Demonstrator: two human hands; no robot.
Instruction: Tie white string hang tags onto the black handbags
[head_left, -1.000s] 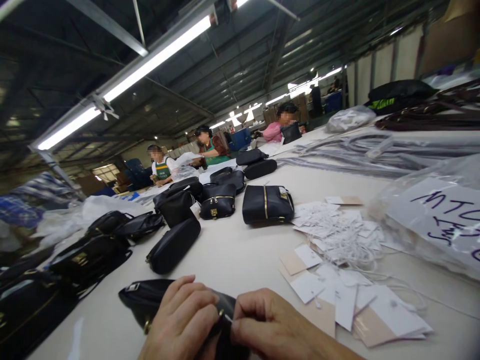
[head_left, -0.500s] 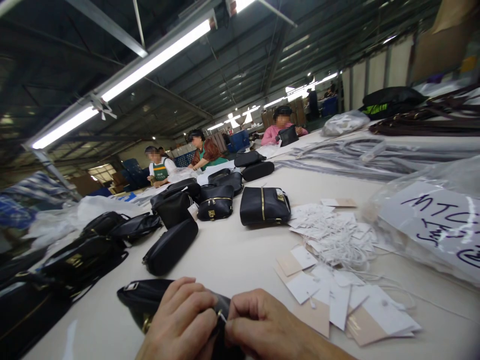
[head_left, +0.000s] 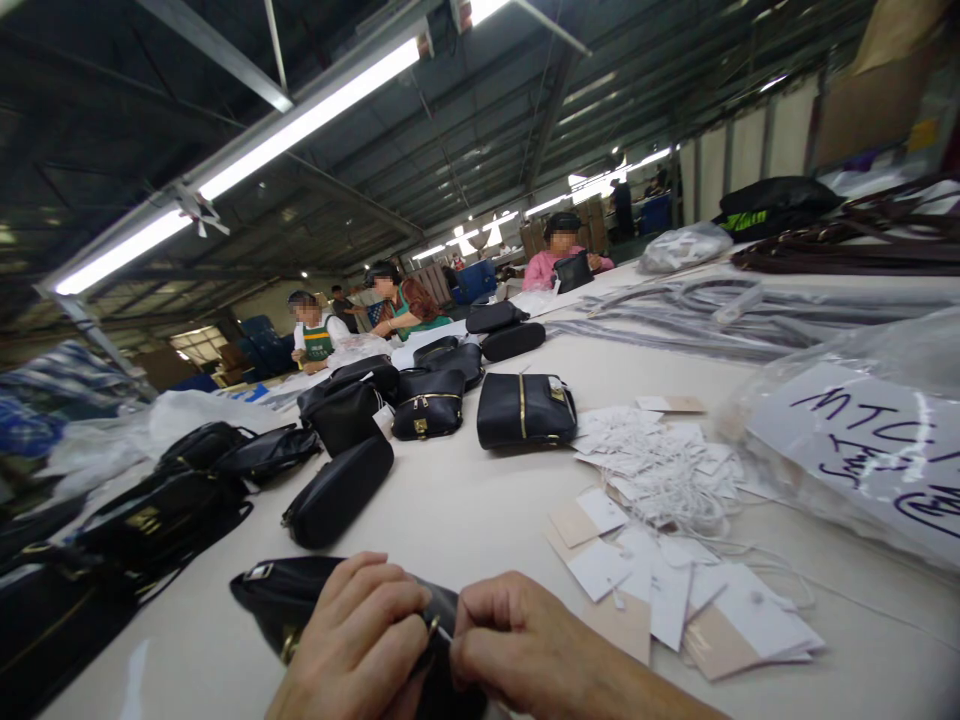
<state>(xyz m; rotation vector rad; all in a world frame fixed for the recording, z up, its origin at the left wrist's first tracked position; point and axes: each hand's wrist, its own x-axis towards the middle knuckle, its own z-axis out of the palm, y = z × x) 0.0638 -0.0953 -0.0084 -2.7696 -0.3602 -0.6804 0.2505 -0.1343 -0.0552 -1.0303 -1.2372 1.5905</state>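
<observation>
A black bag (head_left: 285, 588) with gold hardware lies at the bottom centre, partly covered by my hands. My left hand (head_left: 360, 635) is wrapped over the bag, its fingers bent near a small gold ring. Thumb and forefinger of my right hand (head_left: 517, 635) pinch a thin white string (head_left: 444, 632) beside that ring. Right of my hands, white and beige tags (head_left: 731, 625) are spread on the pale table (head_left: 480, 520). Behind them sits a heap of white tags with strings (head_left: 667, 460). A black bag with a gold zip (head_left: 525, 410) stands beyond my hands.
More black bags fill the left (head_left: 157, 515) and the middle (head_left: 339, 490). On the right are a plastic bag with a handwritten sheet (head_left: 862, 430), grey straps (head_left: 675, 305) and dark brown straps (head_left: 840, 245). Several people are at the far side, one in pink (head_left: 544, 268).
Both hands keep nearly the same hold on the bag and string. The view has shifted slightly. A further person in dark clothing shows more at the far left.
</observation>
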